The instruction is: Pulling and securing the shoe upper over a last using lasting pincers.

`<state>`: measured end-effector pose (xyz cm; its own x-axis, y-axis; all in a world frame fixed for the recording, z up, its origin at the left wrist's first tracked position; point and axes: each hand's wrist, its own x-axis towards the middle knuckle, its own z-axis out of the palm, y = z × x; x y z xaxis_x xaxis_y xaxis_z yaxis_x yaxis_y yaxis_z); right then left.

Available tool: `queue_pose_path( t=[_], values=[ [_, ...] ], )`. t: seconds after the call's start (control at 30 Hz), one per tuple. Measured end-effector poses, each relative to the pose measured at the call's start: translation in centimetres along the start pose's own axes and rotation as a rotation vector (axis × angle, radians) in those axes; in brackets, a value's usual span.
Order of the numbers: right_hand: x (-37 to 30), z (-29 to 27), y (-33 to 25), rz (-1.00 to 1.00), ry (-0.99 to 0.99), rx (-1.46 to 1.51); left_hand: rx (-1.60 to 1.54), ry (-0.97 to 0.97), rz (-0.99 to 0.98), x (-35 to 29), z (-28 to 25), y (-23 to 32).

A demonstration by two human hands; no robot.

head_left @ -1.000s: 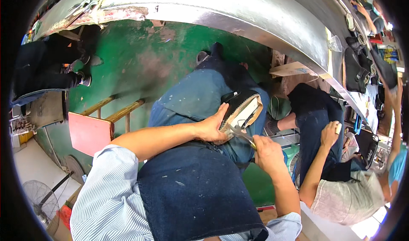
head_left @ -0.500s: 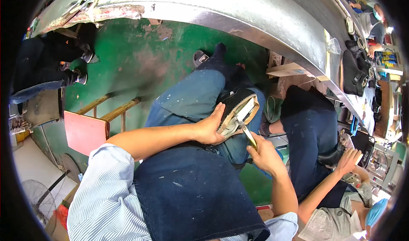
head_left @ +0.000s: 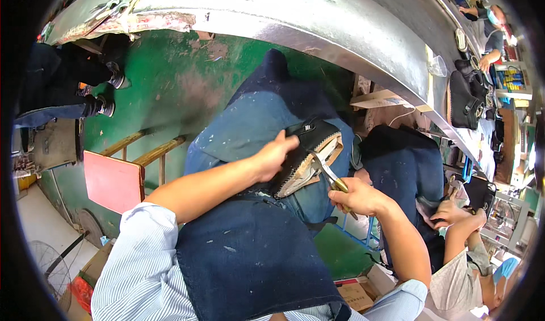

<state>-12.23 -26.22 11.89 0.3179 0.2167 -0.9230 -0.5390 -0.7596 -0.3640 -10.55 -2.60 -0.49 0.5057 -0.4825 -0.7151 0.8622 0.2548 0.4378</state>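
A black shoe [head_left: 294, 155] lies across my lap with its pale underside partly turned up and a jagged edge running round it. Against its left side rests my left hand [head_left: 276, 155], fingers curled at the dark upper. My right hand [head_left: 357, 197] grips a pair of pliers [head_left: 338, 183] with yellowish handles. Their metal jaws meet the inner rim of the shoe's underside; whether they pinch material there is too small to tell. A dark blue apron [head_left: 255, 253] covers my lap below the shoe.
A metal-edged workbench [head_left: 318, 34] curves across the far side, with black boots [head_left: 462, 102] on its right part. A pink-topped stool [head_left: 113, 180] stands left. Close on the right sits a co-worker, hands [head_left: 451, 212] low. Cardboard boxes [head_left: 355, 295] lie lower right.
My left hand has moved from the shoe's near end up along its side. The pliers have turned, and their handles look more spread. The co-worker's hands have shifted.
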Motion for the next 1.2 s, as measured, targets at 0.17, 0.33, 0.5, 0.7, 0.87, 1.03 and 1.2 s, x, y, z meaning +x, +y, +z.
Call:
queue_pose_path(
  t=[0.17, 0.33, 0.5, 0.7, 0.87, 1.03, 1.2],
  values=[
    [0.1, -1.0, -4.2, 0.065, 0.007, -0.286, -0.116, 0.076, -0.251, 4.4, 1.4, 1.6],
    [1.1, -1.6, -6.4, 0.112, 0.003, -0.534, -0.036, 0.184, -0.216, 4.5, 1.2, 0.1],
    [1.4, -0.2, -3.5, -0.145, 0.103, -0.52, 0.056, 0.203, -0.223, 3.2, 0.6, -0.6],
    [2.2, 2.4, -0.5, -0.3, 0.303, -0.351, 0.137, 0.248, -0.247, 1.5, 0.8, 0.2],
    [2.8, 2.5, -0.2, -0.334, 0.352, -0.332, -0.017, 0.131, -0.193, 0.8, 0.8, 0.3],
    [3.0, 2.3, -0.9, -0.327, 0.309, -0.409, -0.298, -0.108, -0.011, -0.3, -0.2, -0.9],
    [2.7, 2.3, -2.3, -0.245, 0.233, -0.436, -0.308, -0.153, -0.082, 0.7, -0.9, -1.7]
  ],
)
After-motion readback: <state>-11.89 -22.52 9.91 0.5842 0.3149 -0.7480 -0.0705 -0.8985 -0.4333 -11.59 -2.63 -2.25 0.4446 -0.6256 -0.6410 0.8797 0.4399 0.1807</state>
